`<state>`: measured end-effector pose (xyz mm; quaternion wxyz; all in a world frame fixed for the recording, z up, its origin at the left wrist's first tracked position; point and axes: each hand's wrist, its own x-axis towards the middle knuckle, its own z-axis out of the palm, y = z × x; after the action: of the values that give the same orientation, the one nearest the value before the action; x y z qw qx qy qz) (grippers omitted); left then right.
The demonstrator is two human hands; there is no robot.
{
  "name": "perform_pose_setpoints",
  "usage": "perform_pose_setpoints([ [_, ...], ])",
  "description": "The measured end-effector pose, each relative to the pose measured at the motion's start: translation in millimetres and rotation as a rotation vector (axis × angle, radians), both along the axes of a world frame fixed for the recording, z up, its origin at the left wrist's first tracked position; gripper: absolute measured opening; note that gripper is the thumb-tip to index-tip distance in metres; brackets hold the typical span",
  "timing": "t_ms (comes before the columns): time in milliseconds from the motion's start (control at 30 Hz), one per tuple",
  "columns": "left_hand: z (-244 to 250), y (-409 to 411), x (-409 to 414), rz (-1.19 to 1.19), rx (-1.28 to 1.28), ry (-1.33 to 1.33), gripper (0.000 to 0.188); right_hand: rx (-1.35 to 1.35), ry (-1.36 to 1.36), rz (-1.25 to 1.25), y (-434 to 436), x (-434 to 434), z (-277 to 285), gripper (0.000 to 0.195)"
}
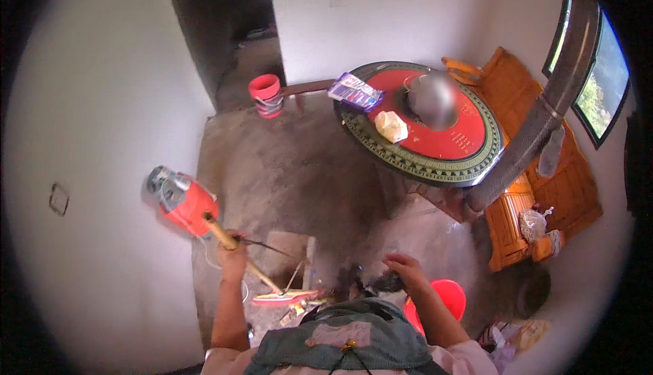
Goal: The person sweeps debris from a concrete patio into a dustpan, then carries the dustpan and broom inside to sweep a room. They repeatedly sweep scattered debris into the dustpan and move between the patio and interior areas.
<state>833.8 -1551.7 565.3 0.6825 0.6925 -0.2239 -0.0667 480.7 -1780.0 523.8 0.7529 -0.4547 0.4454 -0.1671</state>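
Observation:
My left hand (pixel 233 258) grips a wooden or bamboo pole (pixel 262 276) and a second, thin dark handle that crosses it. The pole slants down to a pink and pale mop or squeegee head (pixel 286 297) on the floor, close to my feet. Small litter (pixel 296 314) lies beside that head. A cardboard-like box or dustpan (pixel 293 252) stands just to the right of the pole; which it is I cannot tell. My right hand (pixel 404 269) hovers at the right with its fingers partly extended, holding nothing visible. Below it is a red bucket (pixel 450 298), partly hidden by my forearm.
A red electric appliance (pixel 190 201) stands at the left wall. A pink bucket (pixel 266 94) is by the doorway. The round table (pixel 428 168) bears a purple packet (pixel 355 91) and a crumpled bag (pixel 391 126). A stovepipe (pixel 528 145) rises before the wooden bench (pixel 566 191).

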Motion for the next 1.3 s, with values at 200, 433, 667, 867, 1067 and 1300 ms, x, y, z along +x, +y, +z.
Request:
perform_pose_setpoints([
  [200, 20.6, -76.9, 98.2, 0.081, 0.027, 0.023, 0.015, 0.589, -0.178, -0.384, -107.3, -72.5, -130.3, 0.017],
  [433, 66.4, -137.8, 214.6, 0.202, 0.094, -0.151, 0.011, 0.094, -0.158, 0.025, -240.3, 100.3, -100.2, 0.019],
  [667, 70.9, -203.4, 327.8, 0.413, -0.061, -0.042, 0.011, 0.369, -0.225, 0.107, -351.9, 331.9, 3.3, 0.020],
  [867, 12.0, -247.4, 472.6, 0.392, 0.134, -0.089, 0.013, 0.339, -0.279, 0.110, -404.9, 472.7, -7.4, 0.023],
  [1067, 24.9, -296.8, 591.7, 0.339, 0.195, -0.155, 0.016, 0.741, -0.276, -0.214, -444.9, 576.5, 1.9, 0.037],
  [1300, 44.8, -359.1, 737.2, 0.330, 0.074, 0.038, 0.017, 0.705, -0.294, -0.288, -530.8, 697.4, -31.4, 0.032],
])
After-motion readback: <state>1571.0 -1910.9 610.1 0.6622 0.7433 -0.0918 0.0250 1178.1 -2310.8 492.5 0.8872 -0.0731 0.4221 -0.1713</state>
